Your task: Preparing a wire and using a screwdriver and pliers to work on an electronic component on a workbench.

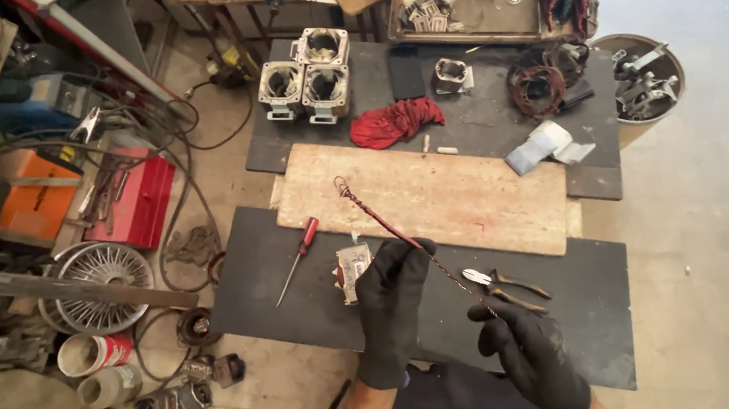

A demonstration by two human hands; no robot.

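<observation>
Both my hands wear black gloves. My left hand (393, 303) pinches the middle of a long twisted bundle of reddish wire (376, 215), which runs up and left to a small loop over the wooden board (442, 196). My right hand (526, 345) grips the lower end of the same bundle. Between and below the hands lie a small metal part (353, 267) and black-handled pliers (504, 284) on a dark mat (267, 270). A red-handled screwdriver (298, 258) lies to the left on that mat.
Grey engine cylinder blocks (308, 76), a red rag (395, 120), a copper coil (538, 89) and a folded grey cloth (547, 144) sit on the far mat. An open case (488, 1), a bucket of parts (644, 79), red toolboxes (132, 199) and a fan guard (97, 284) surround the mats.
</observation>
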